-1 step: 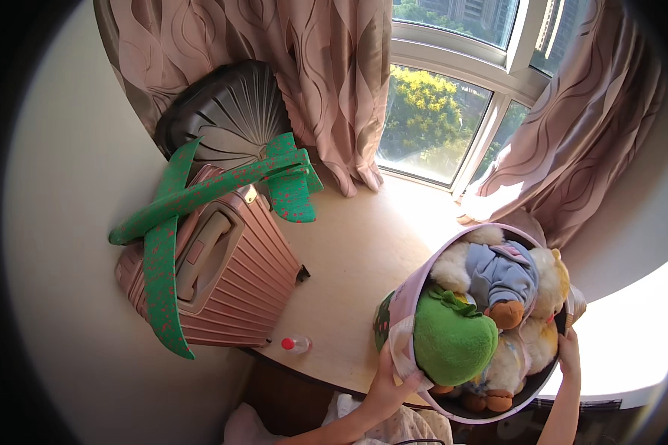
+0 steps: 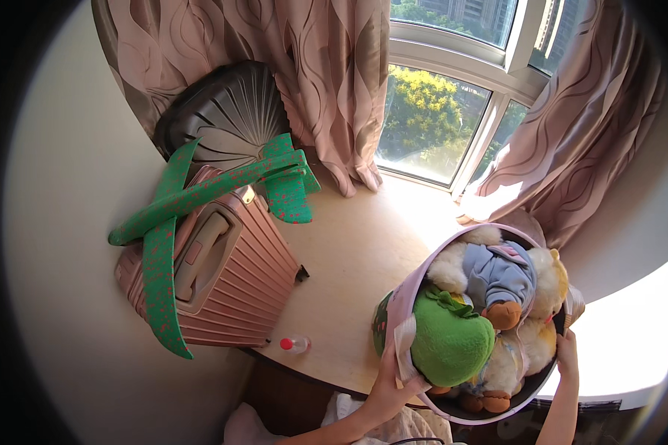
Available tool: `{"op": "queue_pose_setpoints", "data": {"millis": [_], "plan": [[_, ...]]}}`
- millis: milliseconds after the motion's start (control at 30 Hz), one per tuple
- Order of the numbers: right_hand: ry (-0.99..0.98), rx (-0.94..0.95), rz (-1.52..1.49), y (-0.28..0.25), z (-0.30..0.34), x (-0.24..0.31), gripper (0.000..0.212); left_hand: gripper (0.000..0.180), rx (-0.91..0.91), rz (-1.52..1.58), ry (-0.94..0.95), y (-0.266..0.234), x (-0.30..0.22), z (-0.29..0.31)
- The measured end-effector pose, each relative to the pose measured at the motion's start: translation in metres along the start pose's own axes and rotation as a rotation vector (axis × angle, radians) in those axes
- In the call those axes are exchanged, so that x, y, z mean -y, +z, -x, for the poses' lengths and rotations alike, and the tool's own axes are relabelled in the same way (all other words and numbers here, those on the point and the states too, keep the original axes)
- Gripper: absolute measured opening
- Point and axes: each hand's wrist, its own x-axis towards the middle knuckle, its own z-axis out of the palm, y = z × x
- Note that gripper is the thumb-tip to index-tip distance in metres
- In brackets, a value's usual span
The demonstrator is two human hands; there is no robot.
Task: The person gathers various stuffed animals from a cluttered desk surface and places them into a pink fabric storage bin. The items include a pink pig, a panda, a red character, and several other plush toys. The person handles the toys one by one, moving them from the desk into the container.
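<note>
Head view, far left: a green model plane [image 2: 208,193] with red flecks is lying across a pink ribbed suitcase [image 2: 237,297].
Dark ribbed shell [image 2: 237,111]: it is leaning behind the plane, against the left curtain [image 2: 334,81].
Bottle [image 2: 301,344]: it is showing a red cap toward the left, near the front edge of the pale worktop [image 2: 334,282].
Left hand [image 2: 390,389]: it is clamping on the near left side of the tub, by a pale strap [image 2: 404,345]; its thumb is pointing right, below the rim.
Window [image 2: 453,52]: it is letting sun onto the worktop; a yellow-topped tree [image 2: 423,107] is showing outside.
Tub [image 2: 403,297]: it is tilting its mouth toward the camera at lower right, between both hands; whether it is touching the worktop, I cannot tell.
Plush toys: a green one [image 2: 453,341] is filling the left, a blue-clothed one [image 2: 501,274] the middle, a cream-yellow one [image 2: 551,285] the right.
Right hand [image 2: 567,352]: it is clamping on the tub's right rim; some fingers are hiding.
Right curtain [image 2: 571,111]: it is hanging behind the tub.
</note>
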Motion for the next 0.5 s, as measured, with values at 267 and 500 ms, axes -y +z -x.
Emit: {"op": "queue_pose_setpoints", "data": {"millis": [267,500], "plan": [[-0.078,-0.048,-0.11,0.024,0.003,0.009,0.035,0.071,-0.202,-0.119,0.127,0.028,-0.017,-0.015],[-0.265,-0.029,-0.093,0.026,-0.006,0.015,0.041,0.076,-0.218,0.085,0.148,0.019,-0.029,-0.028]]}}
